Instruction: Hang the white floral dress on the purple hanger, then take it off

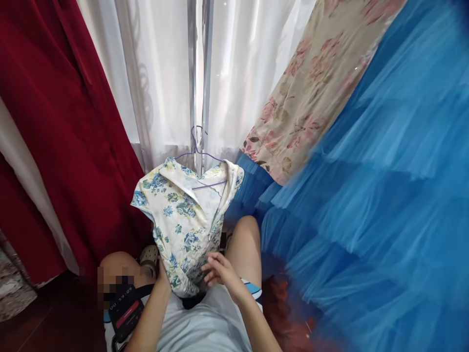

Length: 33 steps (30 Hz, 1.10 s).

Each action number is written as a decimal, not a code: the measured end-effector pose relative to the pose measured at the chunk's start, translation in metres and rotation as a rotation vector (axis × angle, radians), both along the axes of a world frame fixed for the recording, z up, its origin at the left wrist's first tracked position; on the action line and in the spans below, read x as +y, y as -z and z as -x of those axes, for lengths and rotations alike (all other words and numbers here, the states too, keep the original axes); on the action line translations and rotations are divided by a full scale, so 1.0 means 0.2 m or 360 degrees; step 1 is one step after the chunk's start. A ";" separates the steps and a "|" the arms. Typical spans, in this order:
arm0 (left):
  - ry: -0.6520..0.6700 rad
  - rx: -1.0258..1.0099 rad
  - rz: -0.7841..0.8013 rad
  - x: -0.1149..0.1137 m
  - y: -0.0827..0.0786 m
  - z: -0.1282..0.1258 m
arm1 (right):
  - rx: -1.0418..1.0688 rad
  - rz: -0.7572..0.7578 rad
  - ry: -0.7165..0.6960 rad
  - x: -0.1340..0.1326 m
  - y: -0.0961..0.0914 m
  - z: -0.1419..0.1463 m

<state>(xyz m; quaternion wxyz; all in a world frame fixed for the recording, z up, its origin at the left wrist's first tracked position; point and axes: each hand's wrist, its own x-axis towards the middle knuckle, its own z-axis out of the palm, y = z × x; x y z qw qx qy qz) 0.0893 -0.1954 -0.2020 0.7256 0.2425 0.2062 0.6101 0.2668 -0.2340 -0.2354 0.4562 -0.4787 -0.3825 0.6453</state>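
Note:
A white blouse with blue and green flowers (185, 215) hangs on a thin purple wire hanger (200, 151), hooked on a metal window frame. My left hand (163, 278) is pressed against the blouse's lower left edge, mostly hidden behind the cloth, so its grip is unclear. My right hand (220, 274) touches the lower hem from the right, fingers curled at the fabric. My knees rise on either side of the garment.
A dark red dress (62, 122) hangs at the left. A beige rose-print dress (311, 88) and a big blue tulle skirt (384, 195) fill the right. White sheer curtains (161, 73) hang behind. A dark phone-like device (124, 308) rests on my left thigh.

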 end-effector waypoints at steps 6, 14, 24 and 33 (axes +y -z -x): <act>-0.0383 0.0637 0.0261 -0.10 0.17 0.08 | -0.0435 -0.0629 0.0540 0.20 -0.18 -0.01; -0.0516 0.0783 0.0234 -0.12 0.26 0.05 | -0.1617 -0.1219 0.1024 0.73 -1.01 -0.31; -0.0632 0.0903 0.0142 -0.10 0.26 0.08 | -0.1436 -0.1734 0.0268 0.60 -0.94 0.04; -0.0677 0.0923 0.0182 -0.07 0.36 0.10 | -0.0601 -0.0872 0.0424 0.23 -0.07 0.11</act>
